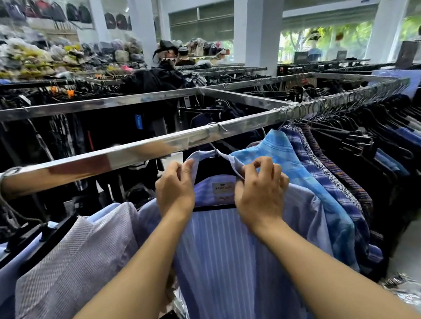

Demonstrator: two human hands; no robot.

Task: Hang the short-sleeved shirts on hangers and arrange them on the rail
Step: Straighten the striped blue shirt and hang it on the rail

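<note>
While the blue striped shirt (222, 268) hangs on its black hanger (213, 167) from the chrome rail (119, 155), the left hand (174, 193) pinches one collar side and the right hand (261, 192) pinches the other. A lilac shirt (76, 265) lies against it on the left, a sky-blue patterned shirt (286, 152) on the right, with a packed row of dark shirts (382, 144) beyond
</note>
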